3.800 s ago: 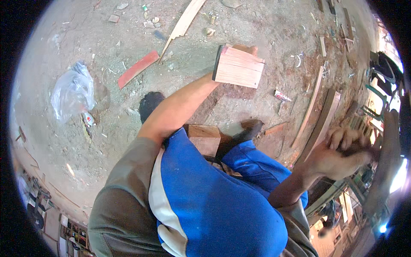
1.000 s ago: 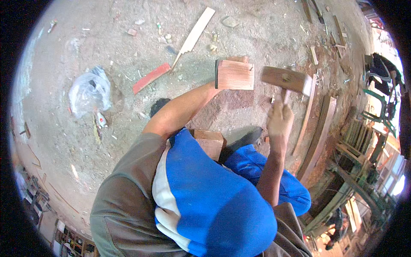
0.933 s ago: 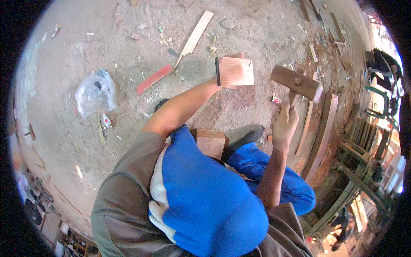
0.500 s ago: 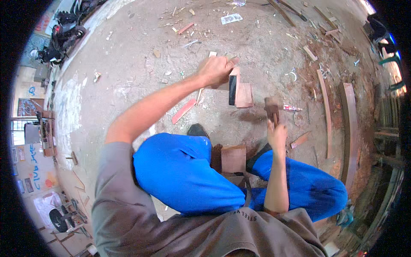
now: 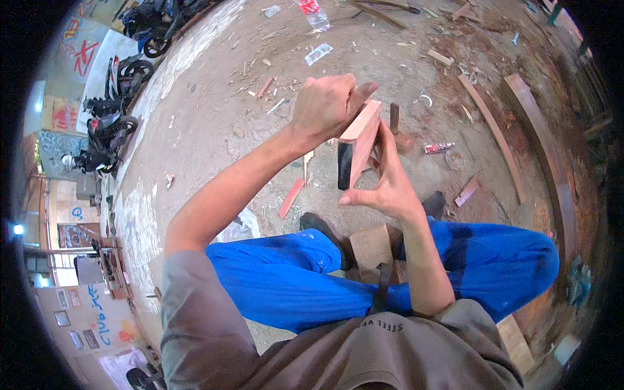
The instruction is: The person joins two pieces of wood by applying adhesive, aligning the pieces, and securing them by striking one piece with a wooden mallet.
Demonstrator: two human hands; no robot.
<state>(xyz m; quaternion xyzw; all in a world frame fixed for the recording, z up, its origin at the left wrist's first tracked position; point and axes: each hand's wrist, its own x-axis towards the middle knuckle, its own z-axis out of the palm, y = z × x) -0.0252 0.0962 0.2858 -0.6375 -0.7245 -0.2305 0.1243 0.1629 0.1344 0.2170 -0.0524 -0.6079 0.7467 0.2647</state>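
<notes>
A reddish wooden piece (image 5: 365,140) with a black end face is held up above the ground in front of me. My left hand (image 5: 330,107) is closed round its far left side, the thumb lying along the top; most of those fingers are hidden. On the right side my right hand (image 5: 392,185) grips the same piece, its thumb by the lower black end and its fingers reaching up along the wood. Just beyond the right hand, a hammer (image 5: 402,141) rests on the ground, partly covered by that hand. Between my feet stands a wooden block (image 5: 371,250).
Long planks (image 5: 492,133) lie to the right. A small tube (image 5: 439,148) and a reddish offcut (image 5: 291,198) are on the dirt floor (image 5: 214,123), with scattered chips. A plastic bottle (image 5: 314,15) lies far ahead; parked motorcycles (image 5: 117,123) line the left.
My right hand has let go of the hammer, now on the ground, and has taken hold of the wooden piece. The piece has been raised off the ground and turned.
</notes>
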